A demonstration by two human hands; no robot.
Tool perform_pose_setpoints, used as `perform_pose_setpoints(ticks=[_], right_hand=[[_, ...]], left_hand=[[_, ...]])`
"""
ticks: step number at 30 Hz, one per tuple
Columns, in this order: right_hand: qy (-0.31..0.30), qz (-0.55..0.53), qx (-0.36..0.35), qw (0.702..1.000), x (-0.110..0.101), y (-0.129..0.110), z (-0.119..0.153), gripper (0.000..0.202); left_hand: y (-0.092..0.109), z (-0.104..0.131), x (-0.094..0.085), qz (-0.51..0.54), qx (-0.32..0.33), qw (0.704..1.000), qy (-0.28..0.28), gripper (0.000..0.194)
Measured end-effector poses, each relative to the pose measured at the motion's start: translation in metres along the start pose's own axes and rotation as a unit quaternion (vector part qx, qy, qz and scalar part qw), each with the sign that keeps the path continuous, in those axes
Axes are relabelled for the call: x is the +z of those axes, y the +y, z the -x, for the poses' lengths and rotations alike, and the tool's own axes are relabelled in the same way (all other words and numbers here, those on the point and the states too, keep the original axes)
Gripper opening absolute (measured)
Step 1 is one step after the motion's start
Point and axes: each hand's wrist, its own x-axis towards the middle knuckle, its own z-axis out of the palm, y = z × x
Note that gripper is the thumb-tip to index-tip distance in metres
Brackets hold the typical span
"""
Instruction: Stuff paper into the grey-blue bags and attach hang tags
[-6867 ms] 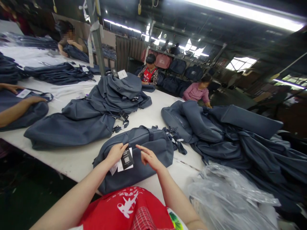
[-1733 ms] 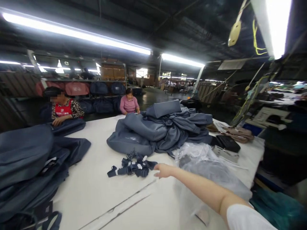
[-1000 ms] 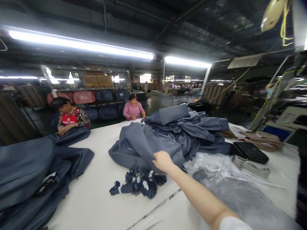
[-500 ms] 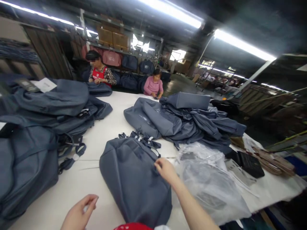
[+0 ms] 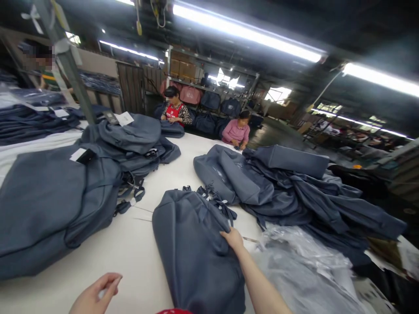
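the blue-grey bag (image 5: 196,248) lies on the white table (image 5: 137,257) right in front of the person, its near end close to the body. the right hand (image 5: 234,240) has thumb and fingers closed on the bag's right edge, pinching a bit of cloth; whether a strap is caught in there too, i cannot tell. the left hand (image 5: 94,294) is half open and holds nothing that shows, thumb near the curled fingertips, over the table and apart from the bag.

as for feel, i'd judge the cloth smooth and soft but with some body: the sides dent and fold, yet the seams keep a rounded outline. it looks unfilled, so probably light for its bulk, and likely to sag between two holds. nothing about it seems fragile, though a hard pinch might leave creases, and the smooth face could slide on the tabletop. a small pinch like this one would likely swing or twist it; a fuller grip on the seamed edge, with the other palm under the opposite side, should keep it level. a bundle of straps (image 5: 225,211) is just by the far end and might snag. crumpled clear plastic (image 5: 307,261) lies to the right.
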Motion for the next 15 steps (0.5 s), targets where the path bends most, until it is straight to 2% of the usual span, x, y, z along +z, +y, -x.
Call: perform_pose_setpoints(ticks=[3,6,8,10,12,14,15], right_hand=[[0.085,-0.048,-0.085,0.992,-0.026,-0.032,0.023,0.031],[0.131,-0.092,-0.216,0.963,-0.052,-0.063,0.068,0.030],[0.141,-0.075,-0.267,0.950,-0.062,-0.072,0.095,0.027],[0.147,-0.049,-0.296,0.942,-0.066,-0.070,0.108,0.025],[0.136,-0.036,-0.332,0.933,-0.063,-0.064,0.106,0.018],[0.116,-0.022,-0.363,0.924,-0.056,-0.060,0.097,0.010],[0.109,-0.012,-0.372,0.922,-0.053,-0.061,0.091,0.013]], left_hand=[[0.004,-0.005,-0.020,-0.026,0.010,0.999,0.035,0.039],[0.020,-0.019,-0.050,-0.050,0.027,0.993,0.105,0.041],[0.032,-0.030,-0.072,-0.061,0.059,0.982,0.171,0.047],[0.038,-0.043,-0.090,-0.073,0.102,0.968,0.216,0.053],[0.035,-0.056,-0.103,-0.088,0.116,0.965,0.216,0.053],[0.021,-0.066,-0.110,-0.106,0.084,0.975,0.174,0.050],[0.011,-0.070,-0.112,-0.113,0.059,0.981,0.143,0.048]])
